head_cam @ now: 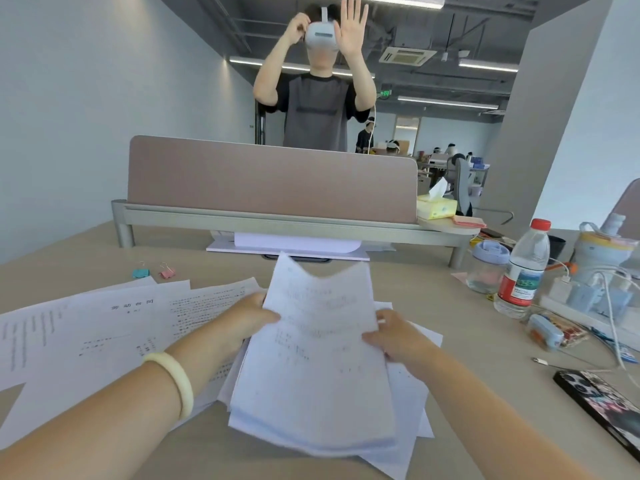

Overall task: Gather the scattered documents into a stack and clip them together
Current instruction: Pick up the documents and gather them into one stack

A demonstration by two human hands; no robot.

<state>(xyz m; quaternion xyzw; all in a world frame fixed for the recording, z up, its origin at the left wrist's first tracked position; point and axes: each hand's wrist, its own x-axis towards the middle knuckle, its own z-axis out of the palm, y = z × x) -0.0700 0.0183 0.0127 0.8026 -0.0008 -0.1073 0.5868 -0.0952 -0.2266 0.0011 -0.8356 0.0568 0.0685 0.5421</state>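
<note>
A loose bundle of white printed sheets [311,368] is lifted over the beige desk [485,341], its far edge curling up. My left hand [242,323] grips its left edge and my right hand [394,336] grips its right edge, thumbs on top. More sheets lie flat under the bundle [412,420]. Several other documents [104,327] are spread over the desk to the left. Two binder clips lie beyond them, a teal one [141,272] and a pink one [167,271].
A padded divider [270,181] with a metal shelf crosses the desk's far side. On the right stand a water bottle [523,271], a lidded jar [487,266], chargers and cables, and a phone [599,407]. A person with a headset [320,84] stands behind the divider.
</note>
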